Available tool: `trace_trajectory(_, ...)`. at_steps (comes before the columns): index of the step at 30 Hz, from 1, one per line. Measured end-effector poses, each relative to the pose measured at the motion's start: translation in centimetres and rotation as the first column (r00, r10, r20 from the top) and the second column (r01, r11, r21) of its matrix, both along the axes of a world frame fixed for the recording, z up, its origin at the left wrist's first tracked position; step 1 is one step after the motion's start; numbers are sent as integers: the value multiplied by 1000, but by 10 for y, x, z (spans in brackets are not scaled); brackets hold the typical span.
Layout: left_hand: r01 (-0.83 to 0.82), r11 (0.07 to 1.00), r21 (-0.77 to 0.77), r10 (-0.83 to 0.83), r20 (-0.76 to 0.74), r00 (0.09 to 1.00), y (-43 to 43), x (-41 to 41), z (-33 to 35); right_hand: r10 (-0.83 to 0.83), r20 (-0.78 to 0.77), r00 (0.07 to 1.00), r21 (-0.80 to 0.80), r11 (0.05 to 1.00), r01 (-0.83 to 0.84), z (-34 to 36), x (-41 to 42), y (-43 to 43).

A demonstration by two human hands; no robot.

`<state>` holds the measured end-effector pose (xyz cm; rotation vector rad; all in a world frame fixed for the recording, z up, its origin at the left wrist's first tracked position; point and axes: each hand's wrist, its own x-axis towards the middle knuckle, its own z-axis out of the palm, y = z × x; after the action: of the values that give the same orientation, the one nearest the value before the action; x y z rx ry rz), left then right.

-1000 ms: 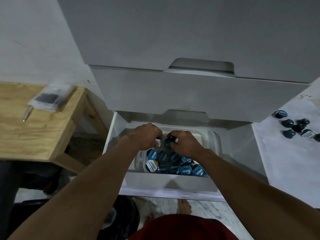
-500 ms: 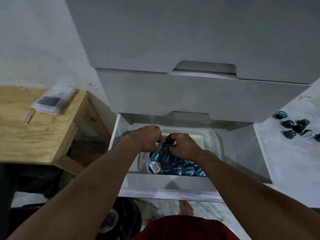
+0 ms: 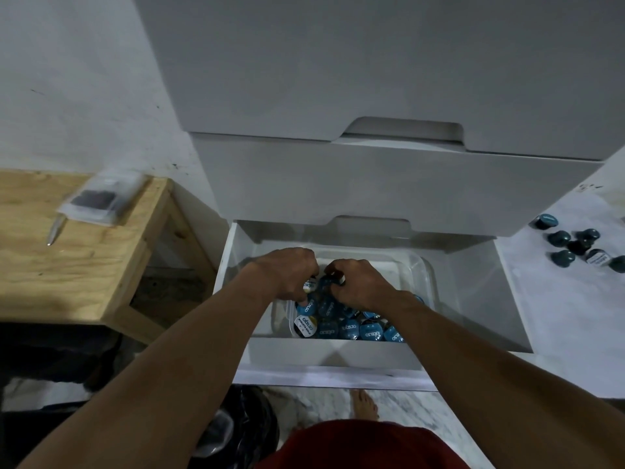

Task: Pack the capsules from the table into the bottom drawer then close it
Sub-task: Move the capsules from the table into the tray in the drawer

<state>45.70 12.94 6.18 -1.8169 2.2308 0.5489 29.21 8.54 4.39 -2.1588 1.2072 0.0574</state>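
**Packing teal round capsules (image 3: pixel 348 330) into the white bottom drawer (image 3: pixel 331 353)**

Your left hand (image 3: pixel 287 272) and right hand (image 3: pixel 358 286) reach side by side into the pulled-open drawer. Your left fingers curl round a white-lidded capsule (image 3: pixel 309 286). Your right fingers pinch a dark capsule (image 3: pixel 334 278) just beside it. Beneath them, the teal capsules crowd the near end of a clear plastic tub (image 3: pixel 425 269) inside the drawer. More dark teal loose capsules (image 3: pixel 563 258) lie on the white counter (image 3: pixel 558 316) to your right.
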Motion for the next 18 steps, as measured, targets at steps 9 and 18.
trace_trajectory(9,-89,993,-78,83,-79,993,2,0,11,-34,-14,999,-66,997,33,5,-1,-2)
trace_trajectory(18,-62,939,-338,59,-19,998,1,-52,30,-110,-37,993,-295,951,94,40,-54,-3)
